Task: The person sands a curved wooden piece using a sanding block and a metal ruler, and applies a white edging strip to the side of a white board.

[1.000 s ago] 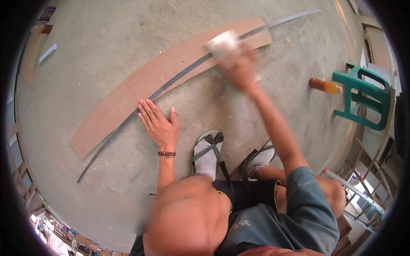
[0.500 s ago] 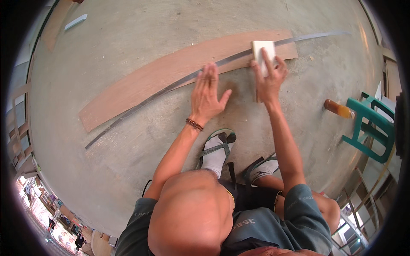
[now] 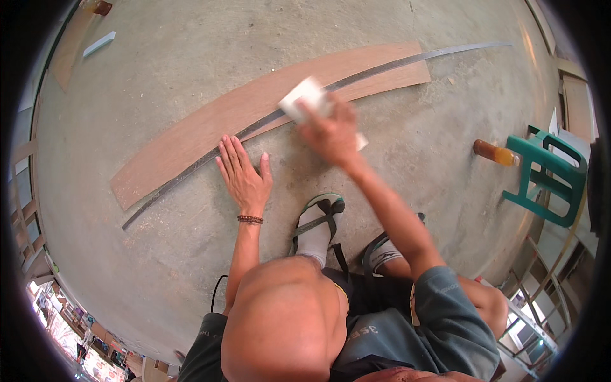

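A long thin brown wooden strip (image 3: 210,124) lies on the concrete floor (image 3: 159,254), with a narrow dark metal strip (image 3: 394,62) along its near edge. My left hand (image 3: 244,175) rests flat on the floor, fingers spread, fingertips at the metal strip. My right hand (image 3: 332,132) grips a white rectangular pad (image 3: 304,99) and presses it on the wooden strip's near edge. A beaded band circles my left wrist. My two sandalled feet in white socks (image 3: 318,232) stand just behind the hands.
A green plastic stool (image 3: 547,181) stands at the right, with an amber bottle (image 3: 495,153) lying beside it. More wooden boards (image 3: 70,44) and a small pale block (image 3: 98,43) lie at the far left. Metal frames show at the lower right.
My right hand has slid the white pad leftward along the strip. My left hand has shifted left and lies flat near the strip's middle.
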A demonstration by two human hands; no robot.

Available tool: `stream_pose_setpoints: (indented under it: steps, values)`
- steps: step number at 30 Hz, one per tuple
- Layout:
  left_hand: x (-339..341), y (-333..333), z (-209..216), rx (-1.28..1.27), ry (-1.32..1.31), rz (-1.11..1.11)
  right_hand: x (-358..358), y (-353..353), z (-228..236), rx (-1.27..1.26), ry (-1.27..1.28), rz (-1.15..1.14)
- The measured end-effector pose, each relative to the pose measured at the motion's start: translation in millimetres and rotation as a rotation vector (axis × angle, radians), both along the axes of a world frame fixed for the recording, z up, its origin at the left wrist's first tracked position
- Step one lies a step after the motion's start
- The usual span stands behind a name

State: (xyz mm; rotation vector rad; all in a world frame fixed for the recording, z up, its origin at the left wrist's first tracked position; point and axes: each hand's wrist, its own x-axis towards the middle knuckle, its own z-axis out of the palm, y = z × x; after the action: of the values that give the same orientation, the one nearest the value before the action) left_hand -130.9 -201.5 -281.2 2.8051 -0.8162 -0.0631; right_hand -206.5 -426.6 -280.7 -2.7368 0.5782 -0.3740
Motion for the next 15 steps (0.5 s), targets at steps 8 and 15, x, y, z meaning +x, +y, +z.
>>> stream_pose_setpoints:
  steps: [8,15]
  values:
    - [2.0,-5.7,-4.8,-0.082,-0.018,0.010,-27.5,-144.0,22.3,-0.065,0.008,-0.568]
    - [1.3,-0.9,-2.7,0.053,-0.007,-0.007,2.5,17.6,-12.5,0.049,-0.025,0.096]
